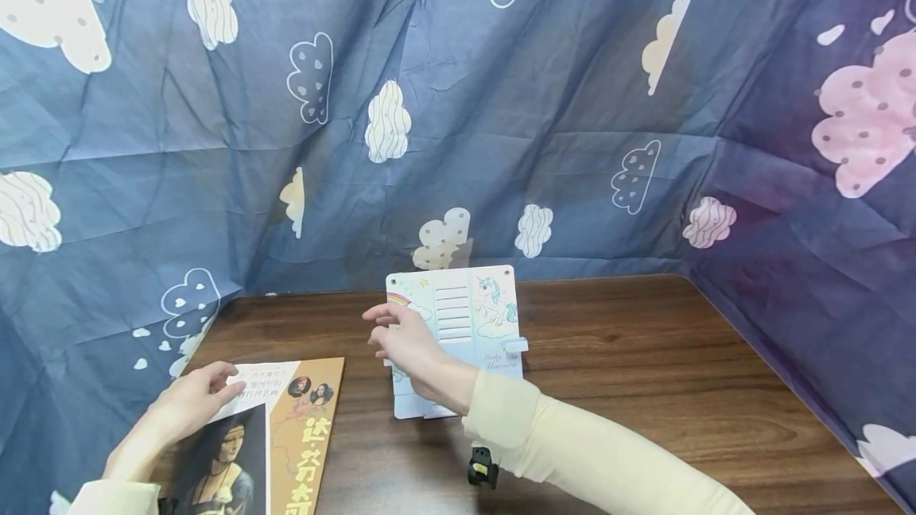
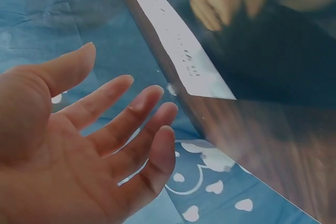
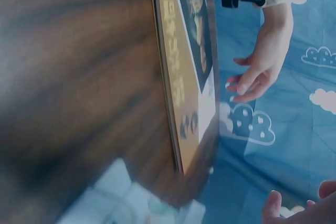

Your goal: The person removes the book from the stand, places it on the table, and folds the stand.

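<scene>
A pale blue and white book stand [image 1: 494, 316] with a unicorn picture, a row of slots and a small clip at its right edge is on the wooden table. In front of it my right hand [image 1: 422, 356] reaches across, fingers loosely bent and holding nothing, hiding part of its left side. To the left lies a large book [image 1: 318, 420] with an ochre band and a painted portrait on its cover. Over the book's far left part is my left hand [image 1: 182, 408]; in the left wrist view its fingers are spread, with nothing in the palm.
Dark blue cloth [image 1: 465, 118] printed with clouds hangs behind and on both sides of the table [image 1: 608, 404]. Bare wood shows to the right of the stand and between it and the book. Black straps sit at both wrists.
</scene>
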{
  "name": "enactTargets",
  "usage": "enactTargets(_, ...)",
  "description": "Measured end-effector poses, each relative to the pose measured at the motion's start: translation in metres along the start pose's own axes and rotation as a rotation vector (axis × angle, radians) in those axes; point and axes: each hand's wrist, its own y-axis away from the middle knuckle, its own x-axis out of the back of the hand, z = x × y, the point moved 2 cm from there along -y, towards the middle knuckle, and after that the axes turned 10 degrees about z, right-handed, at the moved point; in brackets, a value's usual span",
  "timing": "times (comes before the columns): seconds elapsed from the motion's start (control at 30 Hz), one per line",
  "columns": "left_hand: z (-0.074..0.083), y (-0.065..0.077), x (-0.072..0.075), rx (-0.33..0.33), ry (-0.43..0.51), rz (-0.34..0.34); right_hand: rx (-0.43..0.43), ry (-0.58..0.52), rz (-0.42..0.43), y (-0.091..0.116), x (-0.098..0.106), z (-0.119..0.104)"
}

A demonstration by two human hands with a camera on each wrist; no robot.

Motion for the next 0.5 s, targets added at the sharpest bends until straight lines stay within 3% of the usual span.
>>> enactTargets(0.13, 0.012, -0.005, -0.002, -0.024, 0.017, 0.048, 0.105, 0.078, 0.032, -0.007, 0.015, -0.01)
enactTargets(0.33, 0.034, -0.015, -0.006, -0.058, 0.071, 0.144, 0.291, 0.293, 0.101, -0.017, 0.046, -0.026)
enactTargets(0.5, 0.061, -0.027, -0.009, -0.07, 0.095, 0.212, 0.507, 0.389, 0.209, -0.037, 0.08, -0.029)
